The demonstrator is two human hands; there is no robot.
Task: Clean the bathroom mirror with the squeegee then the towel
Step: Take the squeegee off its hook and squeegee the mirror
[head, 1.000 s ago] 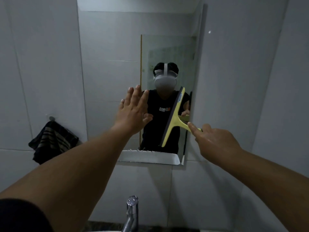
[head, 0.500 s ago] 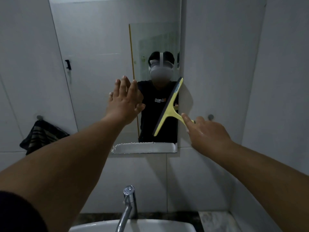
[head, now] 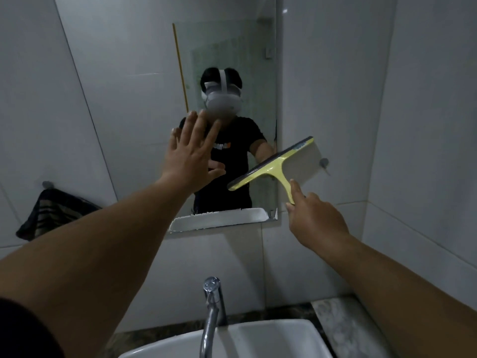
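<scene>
The bathroom mirror (head: 134,81) hangs on the tiled wall ahead. My left hand (head: 192,153) is raised flat against its glass, fingers spread. My right hand (head: 313,220) grips the handle of a yellow squeegee (head: 273,165), index finger stretched along the handle. The dark blade lies tilted across the mirror's lower right edge, partly over the wall tile. A dark striped towel (head: 51,215) hangs from a wall hook at the left, well away from both hands.
A chrome tap (head: 213,306) and a white basin (head: 258,339) sit right below my arms. A stone counter (head: 343,324) runs to the right. A small hook (head: 324,162) sticks out of the wall behind the squeegee. Tiled walls close in on both sides.
The squeegee has swung from near upright on the glass to a flatter tilt at the mirror's right edge. My left hand stays on the mirror. The view has tipped down, showing more basin.
</scene>
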